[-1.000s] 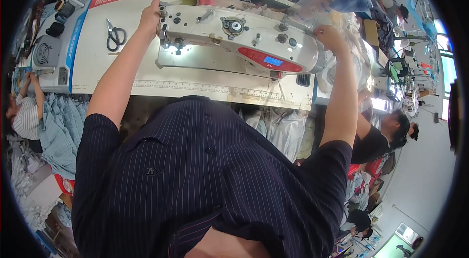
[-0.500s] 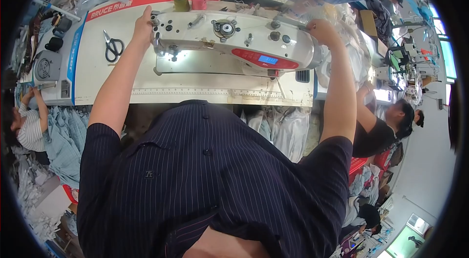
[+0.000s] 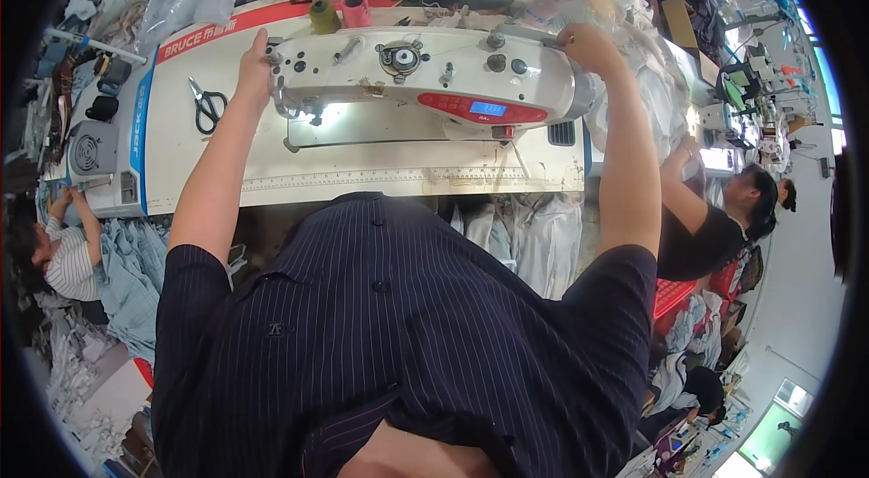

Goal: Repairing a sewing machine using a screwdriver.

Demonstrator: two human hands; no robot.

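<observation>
A white sewing machine (image 3: pixel 362 84) with a red control panel and lit blue screen stretches across the table before me. My left hand (image 3: pixel 257 71) grips its left end, one finger pointing up along the edge and the others partly hidden. At the far right end, my right hand (image 3: pixel 587 48) is closed over the machine's upper corner, fingertips curled behind it. Under the machine's left part, a lamp lights the metal bed plate (image 3: pixel 380 131). No cloth shows beneath the needle area. Black-handled scissors (image 3: pixel 208 107) lie on the table, left of my left forearm.
Behind the machine stand an olive thread cone (image 3: pixel 322 16), a pink thread cone (image 3: pixel 355 11) and several others. A ruler strip (image 3: pixel 380 176) runs along the table's front edge. Plastic bags (image 3: pixel 634 107) crowd the right side. Another person (image 3: pixel 706 206) works at the right, one more at far left.
The view has shifted and turned slightly. Both hands keep hold of the machine's ends, and the machine's upper body appears a little farther left over its bed plate.
</observation>
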